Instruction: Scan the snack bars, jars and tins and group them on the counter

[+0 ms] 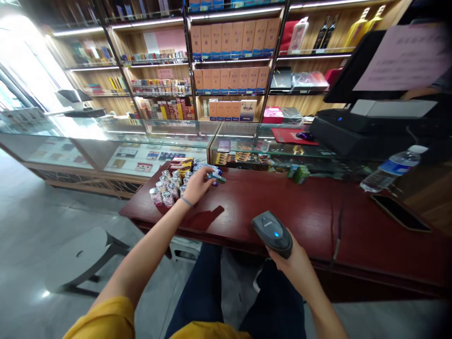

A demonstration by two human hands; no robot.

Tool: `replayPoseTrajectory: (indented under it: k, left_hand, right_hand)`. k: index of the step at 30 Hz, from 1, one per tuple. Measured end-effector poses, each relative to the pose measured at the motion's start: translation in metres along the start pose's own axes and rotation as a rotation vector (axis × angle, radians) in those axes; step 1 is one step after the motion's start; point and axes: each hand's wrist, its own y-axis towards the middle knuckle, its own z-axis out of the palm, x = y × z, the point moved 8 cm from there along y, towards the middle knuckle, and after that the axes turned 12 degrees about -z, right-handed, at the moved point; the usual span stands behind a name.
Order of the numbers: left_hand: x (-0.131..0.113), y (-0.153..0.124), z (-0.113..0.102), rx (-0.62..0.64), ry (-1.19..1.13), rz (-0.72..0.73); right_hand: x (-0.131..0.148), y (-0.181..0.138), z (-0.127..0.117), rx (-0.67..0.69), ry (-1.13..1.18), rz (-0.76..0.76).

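My right hand (294, 263) is wrapped around the grip of a dark barcode scanner (270, 230) with a blue light, held above the front edge of the dark red table (254, 197). On the table's far left side, my left hand (198, 186) pinches a small dark green packet (218, 177). Right beside that hand stand several small clear jars (167, 197) with silvery lids and pinkish contents. Behind the jars lie yellow and brown packets (181, 165) and blue-and-white packets (204, 165), the latter partly hidden by my fingers.
Small green packs (299, 173) sit near the table's back edge. To the right are a water bottle (393, 168), a phone (400, 213) and a black checkout terminal (353, 136). A glass display counter (158, 129) runs behind. A grey stool (79, 259) stands at the left.
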Motion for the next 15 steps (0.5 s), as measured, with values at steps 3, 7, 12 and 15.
replayPoseTrajectory:
  k: [3,7,12,15]
  left_hand:
    - [0.001,0.024,-0.02,0.029,0.132,0.03]
    - [0.002,0.043,-0.021,0.116,0.313,0.105]
    - [0.009,0.044,-0.003,0.227,0.552,0.142]
    - [0.014,0.041,0.007,0.272,0.677,0.135]
  right_hand:
    - [0.0,0.001,0.002,0.021,-0.005,-0.007]
    - [-0.003,0.001,0.006,0.046,0.003,-0.006]
    - [-0.005,-0.001,0.005,0.044,0.005,0.002]
    - [-0.005,-0.002,0.001,0.034,-0.007,0.017]
